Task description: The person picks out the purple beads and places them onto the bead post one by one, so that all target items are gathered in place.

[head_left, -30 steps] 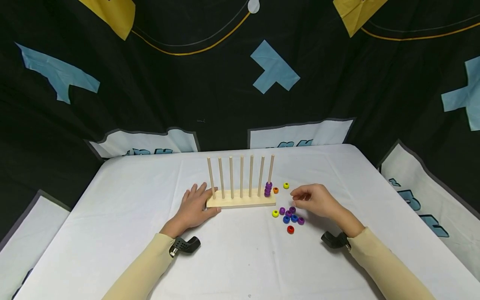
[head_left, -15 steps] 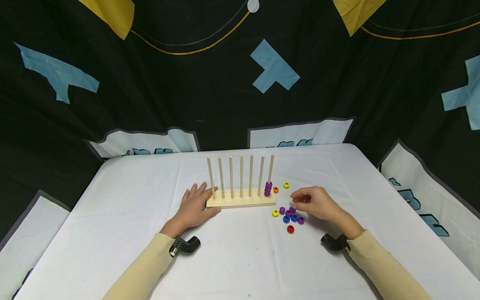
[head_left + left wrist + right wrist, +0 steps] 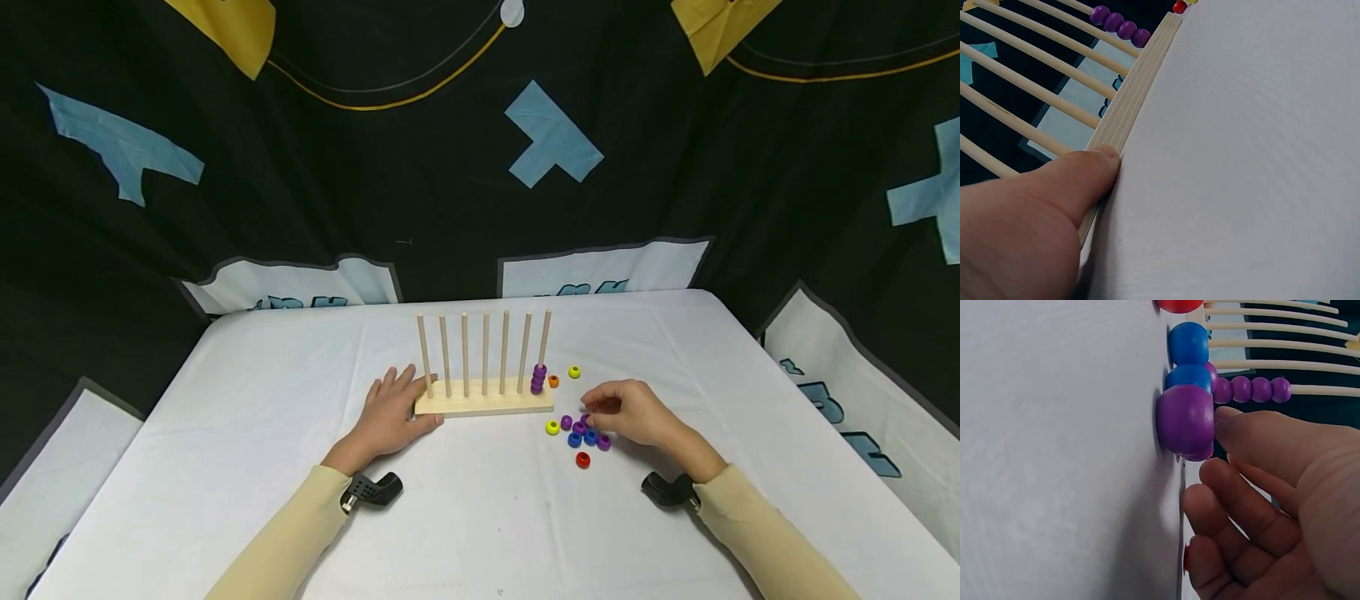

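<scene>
My left hand (image 3: 388, 421) rests at the left end of a wooden peg rack (image 3: 483, 404). Its thumb (image 3: 1094, 169) lies along the front edge of the base, while the other fingers spread behind. Several purple beads (image 3: 538, 379) are stacked on the rightmost peg; the other pegs are bare. Over a small cluster of loose beads, my right hand (image 3: 633, 411) has its thumb and index finger parted around a purple bead (image 3: 585, 419), which they partly hide. In the right wrist view a gap shows between these fingertips, close to a nearer purple bead (image 3: 1185, 419).
Beside the cluster lie two blue beads (image 3: 574, 440), a red bead (image 3: 582, 460) and a yellow bead (image 3: 552, 427). Farther back are an orange bead (image 3: 553, 381) and another yellow bead (image 3: 574, 372). White cloth (image 3: 480, 517) covers the table; a dark curtain (image 3: 420, 192) hangs behind.
My right hand has lowered slightly toward the bead cluster, its fingertips now closer to the purple bead. The left hand and the rack have stayed put.
</scene>
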A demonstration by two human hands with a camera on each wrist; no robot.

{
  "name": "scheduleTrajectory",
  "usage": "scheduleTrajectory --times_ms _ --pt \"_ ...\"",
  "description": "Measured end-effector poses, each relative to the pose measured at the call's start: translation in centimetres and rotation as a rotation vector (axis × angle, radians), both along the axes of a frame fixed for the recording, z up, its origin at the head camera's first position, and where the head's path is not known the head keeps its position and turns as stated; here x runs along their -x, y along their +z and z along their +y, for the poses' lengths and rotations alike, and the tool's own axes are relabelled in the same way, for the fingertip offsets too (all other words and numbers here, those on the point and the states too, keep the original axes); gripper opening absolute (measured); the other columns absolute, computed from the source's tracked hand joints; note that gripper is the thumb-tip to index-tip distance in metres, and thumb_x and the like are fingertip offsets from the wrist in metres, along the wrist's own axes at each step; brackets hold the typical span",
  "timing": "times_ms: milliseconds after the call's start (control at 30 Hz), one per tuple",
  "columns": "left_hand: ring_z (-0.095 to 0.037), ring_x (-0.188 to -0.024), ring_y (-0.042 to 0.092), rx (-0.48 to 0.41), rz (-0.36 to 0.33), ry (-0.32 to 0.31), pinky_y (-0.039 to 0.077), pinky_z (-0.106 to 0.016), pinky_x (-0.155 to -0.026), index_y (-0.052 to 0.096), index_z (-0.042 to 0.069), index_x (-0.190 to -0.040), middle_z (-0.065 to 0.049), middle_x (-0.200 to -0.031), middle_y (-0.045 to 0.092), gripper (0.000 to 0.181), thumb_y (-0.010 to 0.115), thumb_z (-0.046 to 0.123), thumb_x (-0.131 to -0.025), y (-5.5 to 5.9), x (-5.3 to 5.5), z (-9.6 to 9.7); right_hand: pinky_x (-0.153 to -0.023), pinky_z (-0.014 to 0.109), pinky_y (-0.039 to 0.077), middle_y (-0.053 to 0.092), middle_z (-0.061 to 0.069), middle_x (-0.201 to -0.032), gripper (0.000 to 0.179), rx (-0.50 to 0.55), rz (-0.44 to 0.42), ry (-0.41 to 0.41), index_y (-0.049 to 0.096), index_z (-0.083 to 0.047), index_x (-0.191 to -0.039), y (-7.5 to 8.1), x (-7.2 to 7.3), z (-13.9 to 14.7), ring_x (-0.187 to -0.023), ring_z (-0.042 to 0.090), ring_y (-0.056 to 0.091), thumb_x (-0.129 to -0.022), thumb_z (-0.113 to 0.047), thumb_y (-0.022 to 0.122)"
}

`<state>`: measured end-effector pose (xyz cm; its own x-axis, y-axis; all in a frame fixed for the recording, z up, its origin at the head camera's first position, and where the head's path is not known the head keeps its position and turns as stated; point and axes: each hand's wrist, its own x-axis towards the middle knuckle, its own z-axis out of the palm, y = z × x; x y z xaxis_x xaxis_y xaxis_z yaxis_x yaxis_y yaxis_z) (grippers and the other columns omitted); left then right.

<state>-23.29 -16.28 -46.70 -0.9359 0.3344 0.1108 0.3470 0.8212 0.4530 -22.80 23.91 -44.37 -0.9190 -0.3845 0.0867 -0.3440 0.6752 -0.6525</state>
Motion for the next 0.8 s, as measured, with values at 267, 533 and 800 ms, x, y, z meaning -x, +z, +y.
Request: scheduleTrajectory --times_ms 267,533,800 --pt "-0.059 -0.151 0.017 0.0 -0.007 0.0 0.014 -0.074 -0.119 0.048 0.008 -0.151 -0.033 -0.161 0.031 0.069 0.067 0.039 -0.093 0.17 0.0 0.03 -0.073 0.019 0.055 0.077 0.012 -0.105 0.024 -0.012 -0.01 0.013 0.076 0.0 -0.107 0.05 -0.01 -0.09 -0.085 0.011 0.064 -0.084 -0.003 0.079" --pt "-0.058 -0.152 0.016 -0.001 -0.013 -0.002 0.013 -0.074 -0.119 0.048 0.009 -0.152 -0.033 -0.162 0.03 0.069 0.068 0.039 -0.093 0.11 -0.03 0.09 -0.074 0.02 0.055 0.076 0.011 -0.104 0.023 -0.04 0.0 0.013 0.077 -0.002 -0.106 -0.32 -0.08 -0.21 -0.085 0.011 0.063 -0.083 0.0 0.078" --pt "-0.059 -0.151 0.017 0.0 -0.008 0.0 0.014 -0.074 -0.119 0.048 0.008 -0.151 -0.033 -0.161 0.032 0.068 0.067 0.039 -0.093 0.05 0.04 -0.05 -0.075 0.019 0.055 0.074 0.005 -0.099 0.023 -0.059 0.034 0.057 0.078 -0.006 -0.102 -0.54 -0.05 -0.13 -0.085 0.009 0.061 -0.081 0.003 0.075"
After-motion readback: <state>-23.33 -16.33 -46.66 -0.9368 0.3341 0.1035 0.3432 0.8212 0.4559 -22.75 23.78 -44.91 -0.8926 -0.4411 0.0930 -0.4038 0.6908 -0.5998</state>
